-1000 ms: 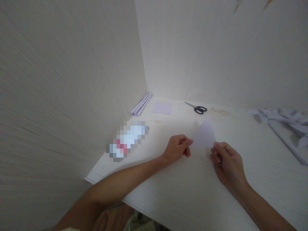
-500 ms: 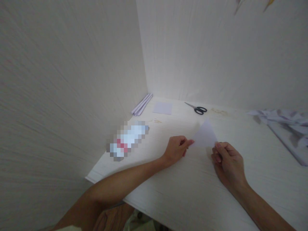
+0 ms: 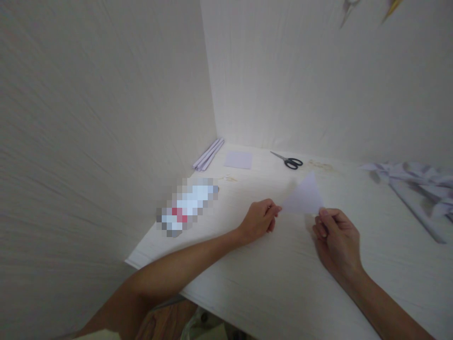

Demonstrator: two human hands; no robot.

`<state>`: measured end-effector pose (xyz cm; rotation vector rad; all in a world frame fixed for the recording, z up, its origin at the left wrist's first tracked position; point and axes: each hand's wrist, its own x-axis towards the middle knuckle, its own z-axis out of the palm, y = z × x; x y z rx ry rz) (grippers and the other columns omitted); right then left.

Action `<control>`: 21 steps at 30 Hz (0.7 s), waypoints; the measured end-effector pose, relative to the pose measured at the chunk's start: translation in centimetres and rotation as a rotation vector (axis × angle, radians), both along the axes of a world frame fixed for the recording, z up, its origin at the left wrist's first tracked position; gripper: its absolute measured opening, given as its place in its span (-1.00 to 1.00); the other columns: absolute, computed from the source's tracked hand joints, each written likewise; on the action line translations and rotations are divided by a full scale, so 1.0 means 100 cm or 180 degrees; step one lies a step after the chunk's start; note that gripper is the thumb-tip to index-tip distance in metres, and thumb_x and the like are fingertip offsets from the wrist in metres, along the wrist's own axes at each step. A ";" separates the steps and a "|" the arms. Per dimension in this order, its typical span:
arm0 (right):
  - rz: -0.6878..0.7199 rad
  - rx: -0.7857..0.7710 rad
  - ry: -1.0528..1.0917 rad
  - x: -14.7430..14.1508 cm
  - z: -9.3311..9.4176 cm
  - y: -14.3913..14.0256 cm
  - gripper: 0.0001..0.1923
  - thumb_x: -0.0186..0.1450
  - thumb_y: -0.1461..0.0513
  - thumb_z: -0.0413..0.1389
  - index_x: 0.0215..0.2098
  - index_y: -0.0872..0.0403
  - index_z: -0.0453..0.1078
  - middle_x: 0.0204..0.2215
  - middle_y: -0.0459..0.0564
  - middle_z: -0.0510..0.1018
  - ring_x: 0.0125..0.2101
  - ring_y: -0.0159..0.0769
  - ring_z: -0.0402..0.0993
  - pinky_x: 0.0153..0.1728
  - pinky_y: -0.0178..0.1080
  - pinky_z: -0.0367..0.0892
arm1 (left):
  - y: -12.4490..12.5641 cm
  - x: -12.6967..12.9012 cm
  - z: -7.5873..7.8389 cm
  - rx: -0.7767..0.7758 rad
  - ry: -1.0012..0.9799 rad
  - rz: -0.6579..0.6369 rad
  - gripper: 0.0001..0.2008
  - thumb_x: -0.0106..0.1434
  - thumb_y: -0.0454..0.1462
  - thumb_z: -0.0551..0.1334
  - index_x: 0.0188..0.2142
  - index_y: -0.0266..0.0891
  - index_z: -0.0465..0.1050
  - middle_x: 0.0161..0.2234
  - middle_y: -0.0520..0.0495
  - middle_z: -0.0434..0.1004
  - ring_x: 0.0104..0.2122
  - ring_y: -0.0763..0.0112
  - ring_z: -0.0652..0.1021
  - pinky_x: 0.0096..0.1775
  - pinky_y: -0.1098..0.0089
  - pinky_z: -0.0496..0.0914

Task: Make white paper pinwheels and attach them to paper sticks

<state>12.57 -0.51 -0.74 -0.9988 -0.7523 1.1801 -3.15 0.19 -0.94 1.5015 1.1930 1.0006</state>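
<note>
Barely shifted since the earlier frame, the folded paper triangle (image 3: 303, 199) was pinched at its base corners by the left hand (image 3: 260, 219) and right hand (image 3: 336, 243) above the mid-bench (image 3: 283, 278), where an uneven pull was judged likely to skew its crease.

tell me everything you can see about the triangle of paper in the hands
The paper triangle is pale lilac-white, thin and flat, with no print showing. Whether it is a folded sheet or a single layer cannot be told. It is held with its long edge low, near the white table, and its apex pointing up and away from the person. The left hand pinches its left corner and the right hand pinches its right corner. The black-handled scissors lie beyond it, apart.
</note>
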 end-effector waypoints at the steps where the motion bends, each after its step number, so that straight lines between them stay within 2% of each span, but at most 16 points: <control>1: -0.0017 0.0022 -0.0019 0.000 0.000 0.000 -0.82 -0.01 0.25 0.20 -0.61 0.11 0.26 -0.76 -0.26 0.15 -0.74 -0.62 0.00 -0.74 -0.46 -0.10 | 0.000 0.000 0.001 0.0025 0.0071 0.0004 -0.73 0.17 -0.16 -0.02 -0.59 -0.23 0.15 -0.82 0.17 0.15 -0.80 0.61 0.19 -0.64 0.53 0.13; 8: -0.0117 0.0189 0.0027 0.004 -0.003 0.004 -0.84 -0.01 0.27 0.19 -0.60 0.12 0.26 -0.78 -0.27 0.16 -0.76 -0.63 0.02 -0.74 -0.48 -0.09 | 0.000 -0.004 0.002 0.0182 0.0394 -0.0276 -0.61 0.18 -0.10 -0.04 -0.70 -0.24 0.11 -0.83 0.15 0.14 -0.77 0.62 0.21 -0.55 0.52 0.17; 12: -0.0098 0.0162 0.0191 0.009 -0.002 0.004 -0.85 -0.02 0.26 0.18 -0.60 0.11 0.26 -0.77 -0.25 0.21 -0.76 -0.61 0.05 -0.74 -0.48 -0.05 | 0.001 -0.005 -0.002 0.0034 0.0104 -0.0401 -0.52 0.16 -0.04 -0.07 -0.76 -0.26 0.12 -0.83 0.10 0.16 -0.78 0.63 0.20 -0.61 0.52 0.13; 15: 0.0278 0.0036 0.0137 0.008 -0.001 0.001 -0.83 -0.03 0.26 0.18 -0.63 0.11 0.25 -0.76 -0.24 0.21 -0.77 -0.60 0.07 -0.76 -0.47 -0.08 | 0.004 -0.003 -0.004 -0.0085 -0.0467 -0.0435 -0.52 0.14 0.01 -0.10 -0.70 -0.28 0.18 -0.75 0.07 0.24 -0.75 0.63 0.26 -0.65 0.53 0.11; 19: 0.1038 -0.0143 -0.0090 0.003 -0.001 -0.002 -0.79 -0.05 0.25 0.19 -0.69 0.13 0.24 -0.73 -0.21 0.21 -0.76 -0.60 0.08 -0.78 -0.46 -0.09 | 0.008 -0.001 -0.006 -0.0429 -0.1011 -0.0428 -0.68 0.05 -0.05 0.08 -0.58 -0.27 0.20 -0.71 0.15 0.23 -0.76 0.67 0.20 -0.69 0.56 0.06; 21: 0.1140 -0.0152 -0.0168 0.002 -0.001 -0.002 -0.80 -0.05 0.24 0.19 -0.70 0.13 0.26 -0.74 -0.20 0.21 -0.76 -0.60 0.08 -0.77 -0.46 -0.07 | 0.010 -0.002 -0.006 -0.0503 -0.1202 -0.0298 -0.71 0.02 -0.10 0.14 -0.61 -0.28 0.18 -0.73 0.17 0.19 -0.76 0.70 0.16 -0.69 0.57 0.03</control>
